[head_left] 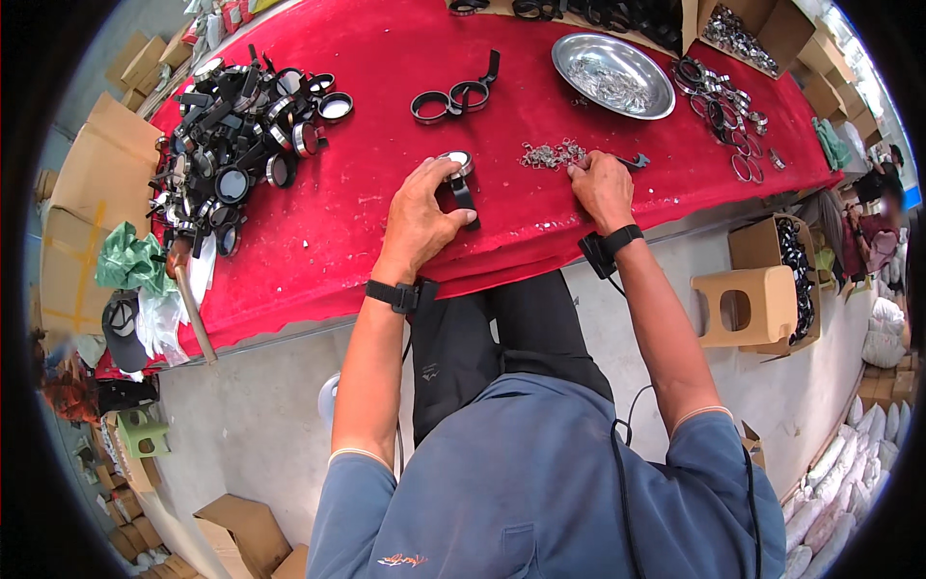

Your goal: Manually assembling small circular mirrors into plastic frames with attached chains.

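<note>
My left hand [422,207] is closed around a black part with a round, silver-rimmed end [461,162], which rests on the red cloth. Its thumb presses the lower end of the black strip. To the right, my right hand [606,191] has its fingertips pinched together at the edge of a small pile of little metal pieces [552,155]; what they hold is too small to make out. A dark tool with a bluish end [636,162] lies just beside that hand. Farther back lies a pair of joined black rings with a strip [453,101].
A large heap of black and silver ring parts [231,145] covers the table's left. A steel bowl [660,104] of small metal pieces stands at the back right, near loose rings [723,111] and a carton [783,39]. A hammer-like tool [193,307] overhangs the left front edge.
</note>
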The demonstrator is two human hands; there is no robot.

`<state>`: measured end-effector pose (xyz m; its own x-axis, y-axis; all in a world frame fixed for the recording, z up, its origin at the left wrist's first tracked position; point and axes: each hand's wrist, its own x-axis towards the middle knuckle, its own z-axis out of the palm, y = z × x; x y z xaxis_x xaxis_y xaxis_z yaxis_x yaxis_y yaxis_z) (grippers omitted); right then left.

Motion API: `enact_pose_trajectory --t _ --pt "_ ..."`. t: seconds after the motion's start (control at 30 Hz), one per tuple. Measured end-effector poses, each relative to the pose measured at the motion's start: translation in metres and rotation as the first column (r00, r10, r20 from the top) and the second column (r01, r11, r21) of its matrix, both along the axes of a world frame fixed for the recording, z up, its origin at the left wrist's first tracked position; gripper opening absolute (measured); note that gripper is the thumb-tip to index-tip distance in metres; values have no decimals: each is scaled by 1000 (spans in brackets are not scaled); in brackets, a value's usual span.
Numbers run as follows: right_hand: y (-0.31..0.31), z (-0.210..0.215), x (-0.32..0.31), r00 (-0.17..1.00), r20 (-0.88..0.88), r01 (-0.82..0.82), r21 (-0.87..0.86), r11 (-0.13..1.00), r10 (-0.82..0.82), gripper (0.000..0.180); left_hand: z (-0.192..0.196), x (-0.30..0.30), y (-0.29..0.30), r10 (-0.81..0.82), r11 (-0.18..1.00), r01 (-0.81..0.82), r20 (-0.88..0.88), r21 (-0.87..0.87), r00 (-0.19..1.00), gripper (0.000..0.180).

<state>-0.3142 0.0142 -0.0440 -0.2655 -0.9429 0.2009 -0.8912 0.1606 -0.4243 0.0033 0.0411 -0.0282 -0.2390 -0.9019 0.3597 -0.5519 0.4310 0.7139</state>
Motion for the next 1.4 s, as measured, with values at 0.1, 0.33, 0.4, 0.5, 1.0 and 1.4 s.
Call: enact_pose_trajectory --t 0.1,0.33,0.4,0.5,1.0,1.4 --pt "1 -7 -7 999 31 8 3 1000 -8 22 0 -1 0 -5 1000 5 -19 25 1000 74" --pt "13 -6 -15 953 218 -196 -82 977 210 19 -4 4 1 -5 999 8 -67 52 998 75" --pt "12 -11 -21 954 220 -175 -144 974 203 19 -2 3 1 -10 998 15 -75 57 997 75" --pt "4 -18 -26 967 199 -129 -168 977 162 21 -3 2 0 -2 999 5 -71 45 997 75" --pt "4 -17 -30 956 131 -245 -146 959 264 16 -16 5 -1 23 999 -24 -34 -25 999 74" --pt "12 -1 -31 965 37 -258 -16 966 259 19 -18 5 0 25 999 -26 -30 -35 999 73"
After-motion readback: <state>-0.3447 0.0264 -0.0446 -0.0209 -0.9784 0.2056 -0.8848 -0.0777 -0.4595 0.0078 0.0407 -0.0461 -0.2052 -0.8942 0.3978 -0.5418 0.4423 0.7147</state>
